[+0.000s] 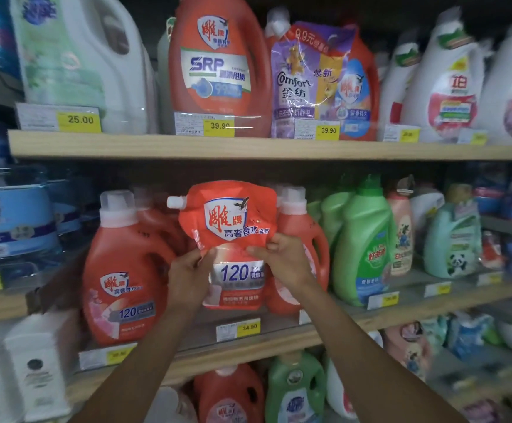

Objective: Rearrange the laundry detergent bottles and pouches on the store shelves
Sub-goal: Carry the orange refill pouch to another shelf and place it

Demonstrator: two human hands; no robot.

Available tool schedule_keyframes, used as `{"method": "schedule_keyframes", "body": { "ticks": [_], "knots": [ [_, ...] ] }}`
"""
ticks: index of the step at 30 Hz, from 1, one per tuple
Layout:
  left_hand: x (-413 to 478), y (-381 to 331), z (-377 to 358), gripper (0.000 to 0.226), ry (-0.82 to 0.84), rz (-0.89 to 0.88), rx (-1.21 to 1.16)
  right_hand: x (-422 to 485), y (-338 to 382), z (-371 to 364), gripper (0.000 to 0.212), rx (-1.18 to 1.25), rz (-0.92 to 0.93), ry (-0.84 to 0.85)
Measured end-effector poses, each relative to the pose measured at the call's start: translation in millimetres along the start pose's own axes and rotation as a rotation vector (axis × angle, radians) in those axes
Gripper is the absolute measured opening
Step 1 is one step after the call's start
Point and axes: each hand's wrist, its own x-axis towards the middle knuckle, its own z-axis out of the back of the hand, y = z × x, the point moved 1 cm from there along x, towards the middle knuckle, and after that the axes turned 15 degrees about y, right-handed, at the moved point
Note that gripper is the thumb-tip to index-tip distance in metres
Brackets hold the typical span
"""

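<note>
A red detergent pouch with a white spout at its top left stands upright at the middle shelf, in front of red bottles. My left hand grips its left side at mid-height. My right hand pinches its right side a little higher. A red bottle with a white cap stands to the left of the pouch. Another red bottle stands right behind the pouch on the right.
On the top shelf stand a white jug, a large red bottle and a purple Comfort pouch. Green bottles stand to the right on the middle shelf. Yellow price tags line the shelf edges. More bottles fill the lower shelf.
</note>
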Motion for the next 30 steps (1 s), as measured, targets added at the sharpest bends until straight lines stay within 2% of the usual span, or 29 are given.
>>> {"method": "schedule_keyframes", "body": {
  "ticks": [5, 11, 14, 17, 20, 25, 30],
  "knots": [
    [-9.1, -13.9, -25.5, 0.046, 0.074, -0.026, -0.054, -40.6, 21.8, 17.6, 0.024, -0.023, -0.036, -0.106],
    [-30.8, -33.9, -110.2, 0.030, 0.250, 0.017, -0.079, -118.7, 46.6, 76.4, 0.031, -0.091, -0.076, -0.272],
    [-45.2, -54.8, -172.0, 0.033, 0.357, -0.013, -0.104, -169.6, 61.2, 123.3, 0.029, -0.155, -0.094, -0.371],
    [-64.6, -77.2, -244.2, 0.033, 0.494, 0.016, -0.229, -224.1, 79.2, 177.4, 0.017, -0.212, -0.138, -0.449],
    [-81.0, -105.2, -321.9, 0.038, 0.603, -0.026, -0.244, -279.6, 100.8, 236.3, 0.024, -0.261, -0.156, -0.549],
    [-118.4, -156.3, -458.5, 0.029, 0.749, -0.067, -0.338, -375.8, 136.2, 333.9, 0.021, -0.366, -0.183, -0.723],
    [-158.1, -196.0, -583.1, 0.043, 0.855, -0.071, -0.452, -460.4, 163.0, 418.4, 0.021, -0.451, -0.202, -0.850]
  ]
}}
